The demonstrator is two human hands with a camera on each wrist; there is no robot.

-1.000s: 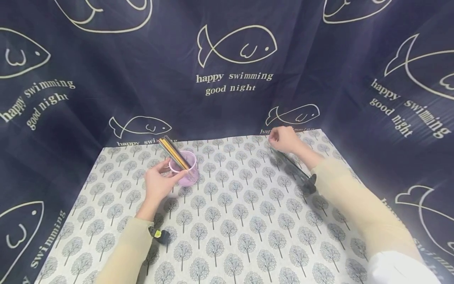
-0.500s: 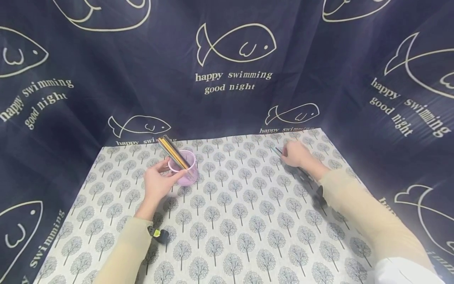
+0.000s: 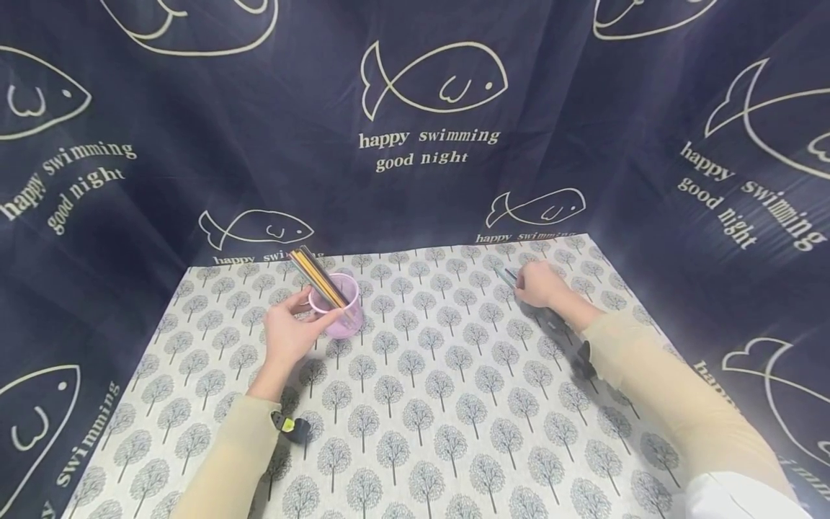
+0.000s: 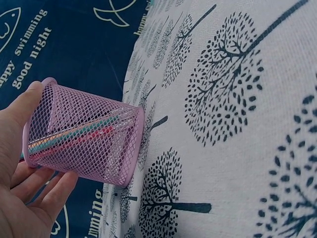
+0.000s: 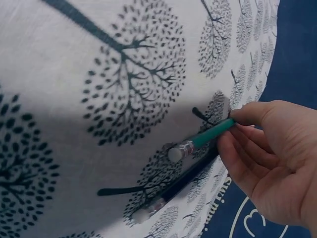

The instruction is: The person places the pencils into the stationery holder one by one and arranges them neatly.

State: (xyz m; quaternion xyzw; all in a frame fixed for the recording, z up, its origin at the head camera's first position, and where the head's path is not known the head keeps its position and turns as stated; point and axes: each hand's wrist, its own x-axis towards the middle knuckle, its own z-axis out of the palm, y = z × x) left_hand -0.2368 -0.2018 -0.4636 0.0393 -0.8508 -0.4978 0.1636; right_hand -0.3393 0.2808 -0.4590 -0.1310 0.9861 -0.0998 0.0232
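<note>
A pink mesh pencil cup (image 3: 345, 326) stands upright at the left of the table, with several pencils (image 3: 318, 277) leaning out of it to the left. My left hand (image 3: 292, 333) holds the cup by its rim, thumb on one side and fingers on the other. Through the mesh in the left wrist view, teal and red pencils (image 4: 94, 132) show. Towards the back right, my right hand (image 3: 541, 284) pinches a green pencil (image 5: 210, 133) near the tabletop, its eraser end sticking out. Close beside it lies a dark pencil (image 5: 185, 181) that touches my fingertips; whether they grip it too is unclear.
A white cloth with printed trees (image 3: 415, 411) covers the table. Dark blue curtains with fish drawings (image 3: 428, 202) hang behind it and at both sides. A strapped black device (image 3: 292, 427) sits at my left wrist.
My right hand has moved right, a little nearer and down to the table, where pencil ends now show beyond the fingers. The left hand and the cup have stayed put.
</note>
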